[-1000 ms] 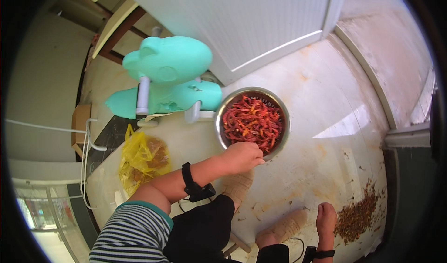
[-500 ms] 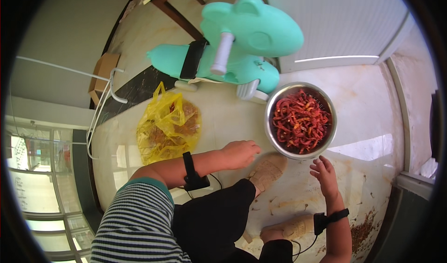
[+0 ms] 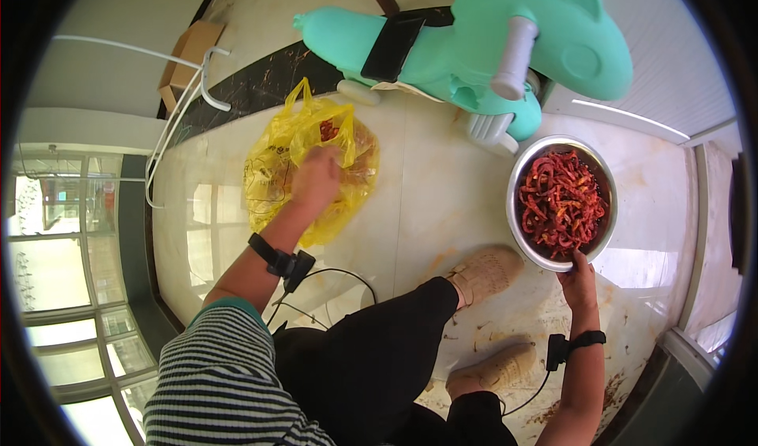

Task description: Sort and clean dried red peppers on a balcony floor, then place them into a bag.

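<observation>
A steel bowl (image 3: 517,226) full of dried red chilies (image 3: 564,201) stands on the floor at the right. My right hand (image 3: 580,284) grips its near rim, the thumb over the edge and the other fingers mostly hidden below. At the left lies a thin yellow plastic bag (image 3: 272,181) with its mouth partly open and something red showing inside. My left hand (image 3: 316,181) is over the bag's opening, smeared by motion; whether its fingers have closed on anything is unclear.
A turquoise ride-on toy (image 3: 442,59) stands beyond the bag and bowl. White bent metal tubing (image 3: 178,91) and a cardboard box (image 3: 189,59) are at the far left. My shoes (image 3: 485,276) are near the bowl, with chili stems and brown debris (image 3: 608,395) scattered on the floor.
My left hand has moved left and away from me, over the yellow bag. My right hand has come from just short of the bowl to grip its rim. The view has shifted.
</observation>
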`<state>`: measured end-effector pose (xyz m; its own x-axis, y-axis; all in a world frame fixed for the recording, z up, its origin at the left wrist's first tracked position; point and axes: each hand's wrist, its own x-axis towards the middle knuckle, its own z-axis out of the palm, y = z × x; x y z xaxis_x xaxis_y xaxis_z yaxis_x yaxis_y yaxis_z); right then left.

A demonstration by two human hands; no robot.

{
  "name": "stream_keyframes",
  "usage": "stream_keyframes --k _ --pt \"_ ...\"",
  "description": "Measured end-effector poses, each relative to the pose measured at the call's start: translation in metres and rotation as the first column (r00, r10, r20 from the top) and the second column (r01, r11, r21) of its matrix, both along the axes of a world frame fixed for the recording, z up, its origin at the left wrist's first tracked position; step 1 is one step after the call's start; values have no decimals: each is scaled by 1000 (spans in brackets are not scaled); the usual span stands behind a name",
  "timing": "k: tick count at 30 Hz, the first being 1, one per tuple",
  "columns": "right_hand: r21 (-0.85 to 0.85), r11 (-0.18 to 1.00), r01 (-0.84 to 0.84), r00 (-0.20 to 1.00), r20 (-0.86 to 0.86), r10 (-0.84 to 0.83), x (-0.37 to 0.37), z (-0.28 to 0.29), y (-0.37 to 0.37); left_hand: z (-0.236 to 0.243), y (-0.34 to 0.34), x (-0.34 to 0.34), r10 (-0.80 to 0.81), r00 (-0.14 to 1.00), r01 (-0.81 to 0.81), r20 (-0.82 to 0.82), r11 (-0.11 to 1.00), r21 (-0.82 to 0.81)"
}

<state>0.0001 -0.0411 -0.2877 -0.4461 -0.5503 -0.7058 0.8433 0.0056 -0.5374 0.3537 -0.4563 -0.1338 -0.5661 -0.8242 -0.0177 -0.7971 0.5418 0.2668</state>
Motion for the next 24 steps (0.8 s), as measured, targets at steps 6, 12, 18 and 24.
stream_keyframes --k 6,12,18,24 --pt "-11 999 46 998 -42 -47 7 1 1 -23 -88 44 180 981 -193 -70 899 -394" --pt "85 996 14 997 -83 -7 36 54 -24 -73 -164 94 536 816 -549 218 836 2" --pt "143 987 -76 987 -127 95 34 118 -19 -64 -84 55 653 751 -475 99 429 768" --pt "120 963 -243 950 -169 261 52 176 -21 -41 21 112 750 657 -333 -76 379 864"
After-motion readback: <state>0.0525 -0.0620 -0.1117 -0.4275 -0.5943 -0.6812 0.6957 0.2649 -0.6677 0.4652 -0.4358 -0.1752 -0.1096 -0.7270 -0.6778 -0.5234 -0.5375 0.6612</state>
